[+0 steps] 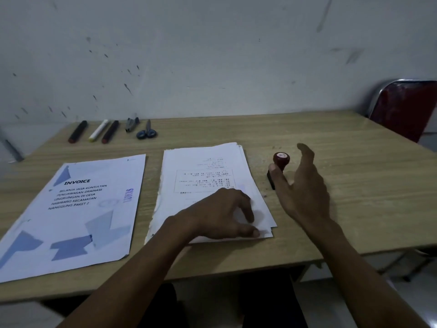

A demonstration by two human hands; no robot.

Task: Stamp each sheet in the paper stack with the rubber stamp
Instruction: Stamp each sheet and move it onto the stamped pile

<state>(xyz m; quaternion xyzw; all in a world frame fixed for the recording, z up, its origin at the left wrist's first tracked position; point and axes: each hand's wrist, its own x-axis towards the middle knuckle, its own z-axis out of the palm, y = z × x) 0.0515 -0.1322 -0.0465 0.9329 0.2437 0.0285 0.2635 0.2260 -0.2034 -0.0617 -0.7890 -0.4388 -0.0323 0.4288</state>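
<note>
A stack of white printed sheets (205, 176) lies in the middle of the wooden table (343, 162). My left hand (220, 214) rests on the stack's near right corner, thumb and fingers pinching the edge of the top sheet. The rubber stamp (280, 162), red-brown handle on a dark base, stands upright on the table just right of the stack. My right hand (302, 188) hovers open beside the stamp, thumb touching its base, fingers spread and not closed around it. A stamped invoice sheet (78, 209) with a purple mark lies apart at the left.
Along the table's far left edge lie three markers (98, 130), a stapler (131, 124) and blue-handled scissors (146, 131). A red chair (404, 107) stands at the far right corner. A marked white wall rises behind the table.
</note>
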